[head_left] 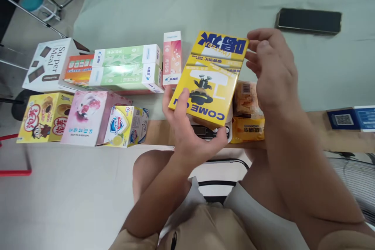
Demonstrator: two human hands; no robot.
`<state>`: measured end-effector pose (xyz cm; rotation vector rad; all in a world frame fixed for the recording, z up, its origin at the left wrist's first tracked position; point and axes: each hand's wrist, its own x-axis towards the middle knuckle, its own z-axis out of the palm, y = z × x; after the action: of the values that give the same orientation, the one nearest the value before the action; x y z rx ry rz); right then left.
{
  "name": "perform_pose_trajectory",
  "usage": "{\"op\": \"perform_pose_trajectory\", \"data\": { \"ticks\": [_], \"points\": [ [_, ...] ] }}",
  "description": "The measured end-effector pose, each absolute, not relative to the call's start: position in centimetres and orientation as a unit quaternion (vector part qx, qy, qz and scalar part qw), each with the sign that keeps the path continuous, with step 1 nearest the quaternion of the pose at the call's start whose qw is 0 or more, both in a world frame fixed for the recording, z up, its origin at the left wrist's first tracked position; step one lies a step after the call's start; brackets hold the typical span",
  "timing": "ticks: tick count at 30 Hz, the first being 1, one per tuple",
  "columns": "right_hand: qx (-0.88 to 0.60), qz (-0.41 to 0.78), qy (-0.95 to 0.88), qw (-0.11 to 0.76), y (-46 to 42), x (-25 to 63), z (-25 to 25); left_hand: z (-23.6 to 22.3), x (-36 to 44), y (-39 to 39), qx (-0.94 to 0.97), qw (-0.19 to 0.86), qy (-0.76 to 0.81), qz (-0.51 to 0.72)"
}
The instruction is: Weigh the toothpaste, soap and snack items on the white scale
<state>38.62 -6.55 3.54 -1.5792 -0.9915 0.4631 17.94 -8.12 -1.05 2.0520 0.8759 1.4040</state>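
A yellow box (211,80) printed "COME ON" is held above a small kitchen scale (209,131) at the table's near edge. My left hand (187,129) grips the box's near corner, thumb on top. My right hand (271,68) has its fingers curled on the box's far right corner. An orange snack packet (247,115) lies just right of the scale, partly under the box and my right wrist.
Left of the box stand a pink carton (172,58), two green toothpaste boxes (129,66), a white "Super Meal" box (48,64), a yellow biscuit box (43,117), a pink box (88,119) and a soap pack (125,127). A black phone (308,20) lies far right.
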Motion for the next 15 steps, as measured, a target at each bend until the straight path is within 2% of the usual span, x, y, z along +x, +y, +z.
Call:
{"op": "perform_pose_trajectory", "data": {
  "ticks": [5, 9, 15],
  "points": [
    [-0.66, 0.266, -0.417, 0.565, -6.8, 38.8, 4.0, -1.5, 15.6, -6.7, 0.768, 0.292, 0.312, 0.476],
    [-0.642, 0.268, -0.438, 0.57, -7.0, 39.5, 3.5, -2.3, 13.9, -5.5, 0.795, 0.314, 0.307, 0.419],
    [-0.624, 0.266, -0.486, 0.552, -7.0, 40.1, 2.0, -2.9, 14.1, -5.2, 0.837, 0.209, 0.273, 0.426]
  ]
}}
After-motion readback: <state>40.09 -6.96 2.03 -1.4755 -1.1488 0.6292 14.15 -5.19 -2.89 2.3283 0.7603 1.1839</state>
